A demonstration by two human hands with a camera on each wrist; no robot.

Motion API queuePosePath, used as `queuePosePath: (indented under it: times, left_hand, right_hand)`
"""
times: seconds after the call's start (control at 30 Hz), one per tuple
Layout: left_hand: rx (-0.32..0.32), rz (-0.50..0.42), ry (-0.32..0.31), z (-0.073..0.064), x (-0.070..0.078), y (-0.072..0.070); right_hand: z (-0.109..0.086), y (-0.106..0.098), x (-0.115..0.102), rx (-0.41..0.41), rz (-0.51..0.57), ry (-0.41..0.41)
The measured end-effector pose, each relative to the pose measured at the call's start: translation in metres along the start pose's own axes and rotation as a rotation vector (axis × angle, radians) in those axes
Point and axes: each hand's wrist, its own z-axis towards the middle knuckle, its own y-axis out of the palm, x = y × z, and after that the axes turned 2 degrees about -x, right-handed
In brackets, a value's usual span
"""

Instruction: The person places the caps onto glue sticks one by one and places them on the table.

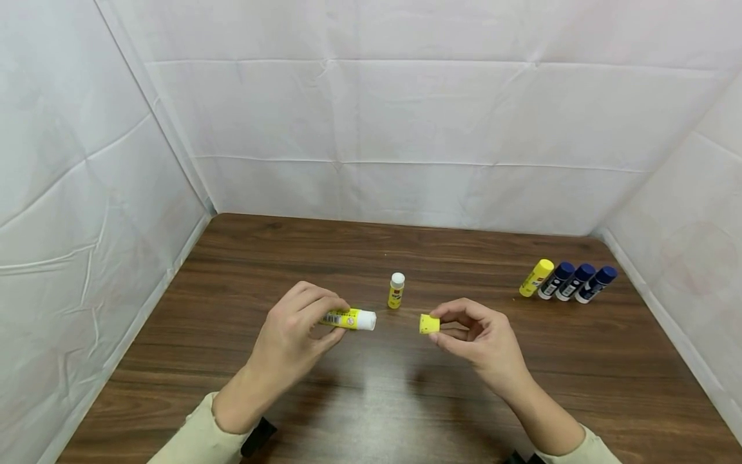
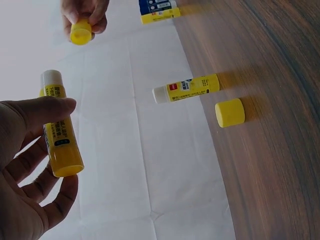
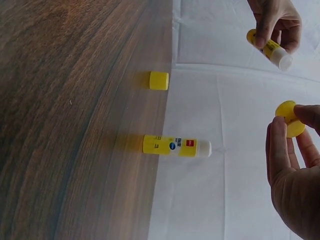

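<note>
My left hand [image 1: 295, 328] grips a yellow glue stick [image 1: 350, 319], its white end bare and pointing right toward the other hand. Across a gap, my right hand [image 1: 478, 335] pinches a yellow cap [image 1: 429, 324] between thumb and fingers. The cap's open end shows in the left wrist view. Between and beyond the hands, a second yellow glue stick [image 1: 396, 291] stands upright, uncapped, white end up. Another yellow cap [image 2: 230, 112] sits on the table near that stick; I cannot make it out in the head view.
At the right back stand a capped yellow glue stick [image 1: 536, 278] and three glue sticks with navy caps [image 1: 584, 272], side by side in a row. The dark wooden table [image 1: 278, 251] meets white sheet walls [image 1: 406, 116] at the back and sides.
</note>
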Motion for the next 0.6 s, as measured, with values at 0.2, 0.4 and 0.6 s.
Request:
queuePosePath:
  times: [0.2, 0.4, 0.6]
  left_hand:
    - [0.033, 0.009, 0.046, 0.0, 0.001, 0.003]
    - [0.046, 0.009, 0.071, 0.0, 0.003, 0.004]
    - [0.044, 0.025, 0.1, 0.0, 0.005, 0.006]
  right_hand:
    - [0.0, 0.002, -0.001, 0.009, 0.007, -0.011]
    - [0.0, 0.008, -0.003, 0.003, 0.014, -0.054]
    - [0.0, 0.015, -0.006, -0.006, -0.043, -0.087]
